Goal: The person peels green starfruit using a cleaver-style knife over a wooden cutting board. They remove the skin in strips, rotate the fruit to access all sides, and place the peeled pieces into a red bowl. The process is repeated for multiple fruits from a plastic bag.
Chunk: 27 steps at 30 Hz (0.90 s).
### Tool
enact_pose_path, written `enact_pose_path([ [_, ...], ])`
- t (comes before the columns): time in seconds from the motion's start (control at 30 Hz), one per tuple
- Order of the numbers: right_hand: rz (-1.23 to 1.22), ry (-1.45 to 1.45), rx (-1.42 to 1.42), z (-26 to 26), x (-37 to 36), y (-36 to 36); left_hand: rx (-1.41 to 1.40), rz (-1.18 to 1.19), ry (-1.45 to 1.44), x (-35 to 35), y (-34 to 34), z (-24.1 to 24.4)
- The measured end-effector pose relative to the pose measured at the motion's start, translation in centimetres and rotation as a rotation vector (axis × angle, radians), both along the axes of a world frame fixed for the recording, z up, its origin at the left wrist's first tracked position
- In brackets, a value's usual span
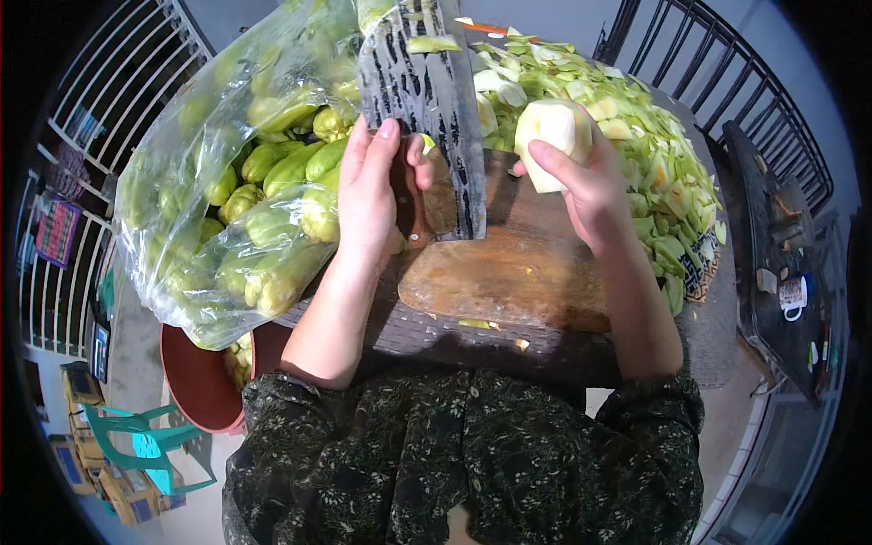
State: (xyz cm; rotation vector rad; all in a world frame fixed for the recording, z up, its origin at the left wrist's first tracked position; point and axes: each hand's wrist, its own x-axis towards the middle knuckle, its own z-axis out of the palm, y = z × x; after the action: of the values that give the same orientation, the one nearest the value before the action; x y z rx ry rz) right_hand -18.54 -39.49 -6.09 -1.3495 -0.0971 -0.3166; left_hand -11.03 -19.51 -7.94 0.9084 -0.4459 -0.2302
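My left hand [368, 184] is closed around a large knife [436, 102] with a broad grey blade streaked black. The blade stands upright, and a strip of green peel [433, 45] clings to it near the top. How the fingers meet the handle is partly hidden. In my right hand [589, 180] is a peeled chayote [545, 129], pale and cut with flat facets. Both hands are raised above a worn wooden cutting board [504, 279].
Left of the board lies a clear plastic bag [157, 252] full of unpeeled chayotes [286, 167]. A large heap of peelings [664, 177] covers the right side. A red tub [197, 388] holding pale pieces is at lower left, near a teal plastic chair [139, 436]. A mug [792, 298] stands far right.
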Motion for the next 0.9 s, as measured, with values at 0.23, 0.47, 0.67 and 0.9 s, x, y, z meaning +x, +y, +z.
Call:
enact_pose_path([
  [0.23,-0.052,-0.14,-0.257,-1.7,0.7,-0.4,-0.012,-0.062,-0.083,-0.6,0.0,-0.1],
  [0.47,-0.023,-0.113,-0.278,-0.6,-0.1,0.5,0.01,-0.049,-0.12,-0.8,-0.4,-0.3],
  [0.67,-0.043,-0.099,-0.474,-0.7,-0.4,-0.1,0.073,-0.032,-0.19,-1.3,-0.7,-0.4],
  [0.9,0.094,0.064,-0.641,0.0,-0.8,-0.9,0.249,-0.098,-0.193,-1.7,-0.2,0.0],
])
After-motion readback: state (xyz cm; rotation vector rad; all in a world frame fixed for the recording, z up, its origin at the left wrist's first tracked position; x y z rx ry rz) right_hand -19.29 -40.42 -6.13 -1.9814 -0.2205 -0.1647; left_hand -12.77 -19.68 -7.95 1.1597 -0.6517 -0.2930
